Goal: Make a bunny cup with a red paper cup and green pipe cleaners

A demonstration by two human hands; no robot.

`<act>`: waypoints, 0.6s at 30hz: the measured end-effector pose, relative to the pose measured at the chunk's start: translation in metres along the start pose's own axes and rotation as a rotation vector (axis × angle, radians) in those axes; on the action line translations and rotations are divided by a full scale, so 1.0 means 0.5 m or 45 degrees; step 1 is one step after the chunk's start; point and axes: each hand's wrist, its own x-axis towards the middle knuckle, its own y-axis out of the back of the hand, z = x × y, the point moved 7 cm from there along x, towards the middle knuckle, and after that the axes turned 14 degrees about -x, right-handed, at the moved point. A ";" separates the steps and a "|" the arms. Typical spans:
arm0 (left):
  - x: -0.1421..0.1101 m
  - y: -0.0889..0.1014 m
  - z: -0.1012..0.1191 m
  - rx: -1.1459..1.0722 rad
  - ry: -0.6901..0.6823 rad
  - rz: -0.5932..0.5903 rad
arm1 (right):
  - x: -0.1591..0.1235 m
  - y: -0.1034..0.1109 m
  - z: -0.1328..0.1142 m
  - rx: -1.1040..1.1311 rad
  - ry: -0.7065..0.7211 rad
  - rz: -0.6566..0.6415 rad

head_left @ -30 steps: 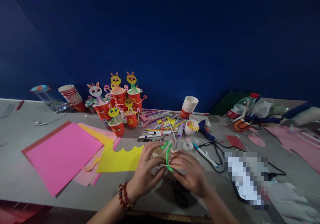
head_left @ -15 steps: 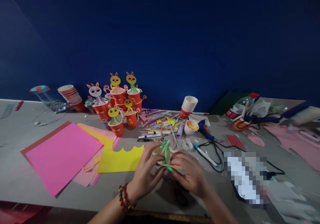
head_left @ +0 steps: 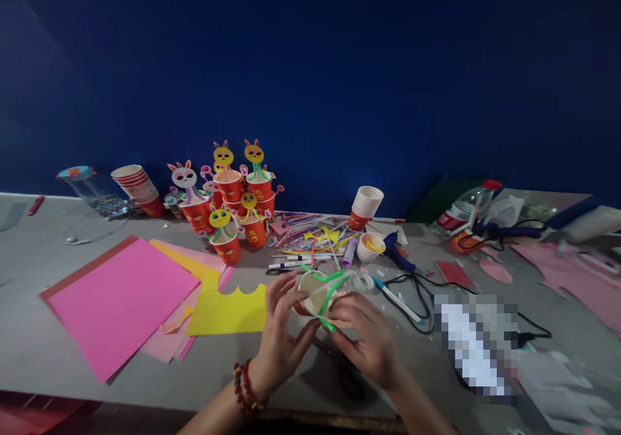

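The left hand [head_left: 285, 328] and right hand [head_left: 367, 334] grip the paper cup [head_left: 310, 286], seemingly fixing the green strip [head_left: 334, 285] at its rim; the next move calls for steady pinching

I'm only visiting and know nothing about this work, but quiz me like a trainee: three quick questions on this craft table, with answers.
1. True or false: the left hand and the right hand are both at the paper cup with the green pipe cleaners.

2. Which of these stands nearest the blue glue gun?
A) the red-capped bottle
B) the small cup of yellow pieces
C) the blue-lidded jar

3. Fill in: the beaded bracelets are worn on the person's ____ side.

Key:
1. True
2. B
3. left
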 end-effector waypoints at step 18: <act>-0.005 0.007 0.021 -0.007 -0.218 0.186 | 0.010 -0.004 -0.022 0.084 -0.169 0.163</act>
